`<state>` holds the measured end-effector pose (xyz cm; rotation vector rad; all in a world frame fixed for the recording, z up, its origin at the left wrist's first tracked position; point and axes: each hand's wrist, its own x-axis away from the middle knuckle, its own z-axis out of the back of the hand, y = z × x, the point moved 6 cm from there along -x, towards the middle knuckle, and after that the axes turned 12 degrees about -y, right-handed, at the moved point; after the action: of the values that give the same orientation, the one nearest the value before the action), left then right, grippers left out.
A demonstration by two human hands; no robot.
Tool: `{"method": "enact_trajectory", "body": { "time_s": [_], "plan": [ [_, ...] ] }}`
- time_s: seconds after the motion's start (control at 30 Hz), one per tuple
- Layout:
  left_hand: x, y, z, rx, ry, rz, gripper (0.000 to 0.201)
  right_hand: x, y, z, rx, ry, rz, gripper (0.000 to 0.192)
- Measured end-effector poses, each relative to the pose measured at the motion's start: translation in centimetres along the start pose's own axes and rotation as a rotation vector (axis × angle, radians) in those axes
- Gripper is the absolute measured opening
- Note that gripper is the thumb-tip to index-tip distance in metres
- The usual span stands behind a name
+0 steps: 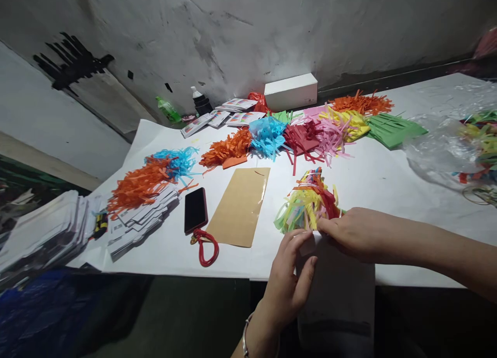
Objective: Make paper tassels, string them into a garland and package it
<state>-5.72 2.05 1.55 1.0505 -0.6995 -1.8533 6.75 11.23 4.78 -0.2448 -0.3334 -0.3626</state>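
A bundle of multicoloured shredded paper strips [306,203], bound near its top, lies on the white table just beyond my hands. A greyish, see-through plastic bag [336,296] hangs over the table's front edge, its upper end close to the strips. My right hand [345,231] is closed at the bag's upper edge, its thumb and fingertips against the lower end of the strips. At the bag's left upper corner is my left hand [289,278], fingers curved and thumb held apart from them. Its fingertips touch or nearly touch the bag.
Tufts of orange strips [229,148], blue strips [267,135] and other colours line the back. A brown sheet [240,205], a phone [195,210] with a red cord [207,248] and stacked white packets [143,218] lie left. Clear plastic [438,146] lies right; a white box [291,91] stands behind.
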Motion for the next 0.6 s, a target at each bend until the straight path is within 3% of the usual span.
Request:
{"method": "enact_trajectory", "body": {
  "time_s": [0.13, 0.37, 0.6],
  "plan": [
    [-0.1, 0.2, -0.2, -0.001, -0.017, -0.004, 0.051, -0.1, -0.1, 0.3, 0.045, -0.017, -0.021, 0.02],
    [0.0, -0.2, -0.7, -0.001, 0.036, -0.009, 0.052, 0.0, 0.0, 1.0, -0.154, -0.069, 0.035, 0.019],
    [-0.5, -0.3, -0.8, -0.012, 0.017, -0.034, 0.057, 0.5, 0.0, 0.6, -0.154, -0.055, 0.011, 0.024]
  ]
}}
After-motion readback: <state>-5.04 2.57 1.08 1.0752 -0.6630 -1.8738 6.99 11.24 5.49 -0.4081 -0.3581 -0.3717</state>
